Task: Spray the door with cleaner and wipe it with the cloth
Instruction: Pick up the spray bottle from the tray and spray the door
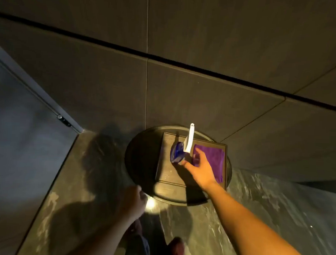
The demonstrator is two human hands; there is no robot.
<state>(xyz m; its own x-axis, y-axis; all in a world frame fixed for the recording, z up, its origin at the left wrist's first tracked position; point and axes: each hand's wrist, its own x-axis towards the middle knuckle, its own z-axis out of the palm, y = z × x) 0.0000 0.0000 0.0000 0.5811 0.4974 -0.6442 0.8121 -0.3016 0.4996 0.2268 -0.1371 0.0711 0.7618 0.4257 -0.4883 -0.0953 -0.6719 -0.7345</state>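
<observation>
1. Blue-bodied spray bottle (177,152) stood upright on a dark square tray (165,175); the right hand (200,167) had its fingers (186,163) curled at its near side, touching but not yet clearly clamped.
2. Just right of it lay the purple cloth (214,160), folded flat, partly under that hand.
3. Tray sat on a round tabletop (140,174).
4. Left hand (135,201) hung loosely curled, empty, near the rim.
5. Pick-up step, I judged; next came closing firmly and lifting toward the door, which I could not identify for sure.

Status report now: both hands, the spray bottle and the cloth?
Right hand closing on spray bottle. Left hand low, looks empty. Purple cloth flat on tray. Nothing in the way.
</observation>
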